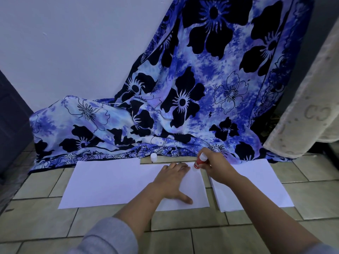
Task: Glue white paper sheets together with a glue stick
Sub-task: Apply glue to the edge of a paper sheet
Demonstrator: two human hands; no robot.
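Fingers (180,167) of the left hand (171,182) lie spread and flat on the white sheet (110,184), pinning it to the tiled floor (183,230). The right hand (220,170) grips the red glue stick (199,162), tip down at the sheet's far right corner. Thin, limp paper will likely slide and crease, so it wants holding flat near the glued edge. A plain white spare stack (260,186) lies just beside it.

Left hand (172,180), right hand (218,168) bare; plain grey sleeve (108,237) bunched near left elbow.
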